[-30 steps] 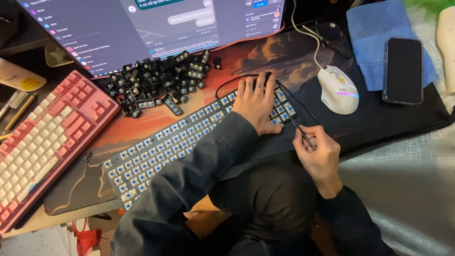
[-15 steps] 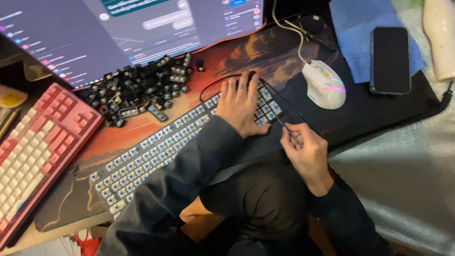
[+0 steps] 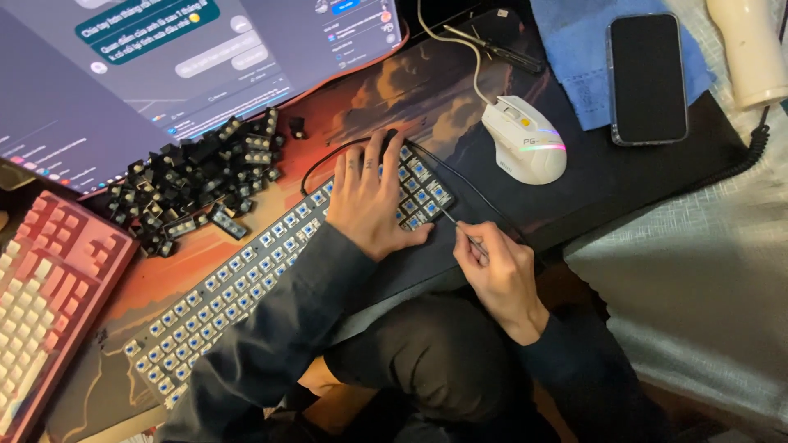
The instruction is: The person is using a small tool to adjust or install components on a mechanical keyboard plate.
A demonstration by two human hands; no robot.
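Bare right hand at lower centre, pinched on a thin tool, tip at the stripped keyboard. Left hand flat, fingers spread, pressing its right end. Probably mid switch work; steady tip needed next. Black keycaps heaped upper left; no containers seen.

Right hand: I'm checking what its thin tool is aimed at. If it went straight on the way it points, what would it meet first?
The right hand aims its thin metal tool up-left; it would probably first meet the bare keyboard's blue switches beside the left hand.
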